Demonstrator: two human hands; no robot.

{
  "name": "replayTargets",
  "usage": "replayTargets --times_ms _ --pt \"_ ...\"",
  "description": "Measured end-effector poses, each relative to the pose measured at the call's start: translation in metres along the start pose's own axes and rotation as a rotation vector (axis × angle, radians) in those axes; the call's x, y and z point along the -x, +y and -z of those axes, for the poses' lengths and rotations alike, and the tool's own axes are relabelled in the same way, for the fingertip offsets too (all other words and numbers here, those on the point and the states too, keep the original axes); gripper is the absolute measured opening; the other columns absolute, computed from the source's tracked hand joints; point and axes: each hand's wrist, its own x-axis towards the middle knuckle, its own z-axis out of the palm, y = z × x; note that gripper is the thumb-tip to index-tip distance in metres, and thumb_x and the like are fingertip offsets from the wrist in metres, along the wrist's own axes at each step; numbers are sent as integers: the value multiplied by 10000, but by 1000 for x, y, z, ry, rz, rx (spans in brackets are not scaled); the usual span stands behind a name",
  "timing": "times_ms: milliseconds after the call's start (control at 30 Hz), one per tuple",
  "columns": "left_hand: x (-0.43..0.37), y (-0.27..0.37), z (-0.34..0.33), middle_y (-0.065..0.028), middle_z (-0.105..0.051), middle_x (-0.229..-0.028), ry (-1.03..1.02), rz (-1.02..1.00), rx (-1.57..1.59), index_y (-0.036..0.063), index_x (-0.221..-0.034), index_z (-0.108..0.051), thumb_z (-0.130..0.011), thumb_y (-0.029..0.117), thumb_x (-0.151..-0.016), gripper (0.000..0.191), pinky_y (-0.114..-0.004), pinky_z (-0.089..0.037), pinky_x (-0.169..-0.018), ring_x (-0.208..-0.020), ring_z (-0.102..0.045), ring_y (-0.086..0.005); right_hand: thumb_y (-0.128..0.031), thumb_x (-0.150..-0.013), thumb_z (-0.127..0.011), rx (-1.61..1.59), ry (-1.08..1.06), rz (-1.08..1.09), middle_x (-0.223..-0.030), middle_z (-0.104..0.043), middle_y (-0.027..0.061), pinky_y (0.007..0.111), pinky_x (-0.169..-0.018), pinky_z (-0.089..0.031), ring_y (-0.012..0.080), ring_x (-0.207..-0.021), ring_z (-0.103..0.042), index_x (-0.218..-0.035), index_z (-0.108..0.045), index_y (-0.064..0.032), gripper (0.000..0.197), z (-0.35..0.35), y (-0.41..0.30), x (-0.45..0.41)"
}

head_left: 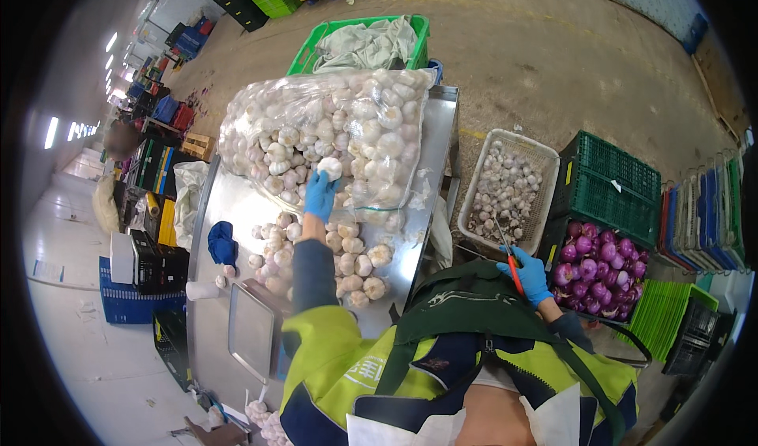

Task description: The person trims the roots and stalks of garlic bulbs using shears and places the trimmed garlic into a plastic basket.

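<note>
My left hand [321,196], in a blue glove, reaches over the steel table [437,114] and holds a white garlic bulb [330,168] by its fingertips. Beneath and around it lie the many bulbs of a clear plastic bag [391,132], which is open towards me. Loose garlic bulbs [353,262] are spread on the table on the near side of the bag. My right hand [529,276], gloved in blue too, grips red-handled scissors [514,274] low at my right side. Their blades point at a white plastic basket [465,209] of small garlic bulbs.
Right of the basket stand a dark green crate [616,179] and a crate of peeled red onions [598,268]. A green basket with cloth [367,43] is behind the table. A metal tray [251,330], a white cup [202,291] and a blue cloth [222,243] lie at left.
</note>
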Motion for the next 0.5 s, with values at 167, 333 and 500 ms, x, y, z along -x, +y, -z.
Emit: replayTargets --times_ms 167,333,500 --pt "93 57 -122 -170 -579 -1135 -197 247 450 7 -1242 -495 -620 419 -902 549 -369 -541 -797 -987 -583 -319 -420 -735 -797 63 -41 18 -1058 -664 203 365 -827 -505 310 -932 -658 -1228 -601 -49 647 -15 -38 -9" --pt "94 -48 -157 -84 -608 -768 113 509 471 99 -853 -584 -536 493 -913 402 -356 -513 -540 -684 -603 -260 -448 -797 -732 -4 -168 156 -1175 -597 212 402 -890 -470 358 -1031 -598 -1317 -506 -54 691 -41 -90 -37" --pt "114 -122 -223 -86 -599 -699 126 663 367 128 -812 -563 -501 468 -908 359 -335 -471 -456 -593 -591 -283 -500 -782 -723 -62 -68 180 -1110 -602 207 404 -854 -474 360 -988 -598 -1286 -513 -42 712 -44 -78 -44"
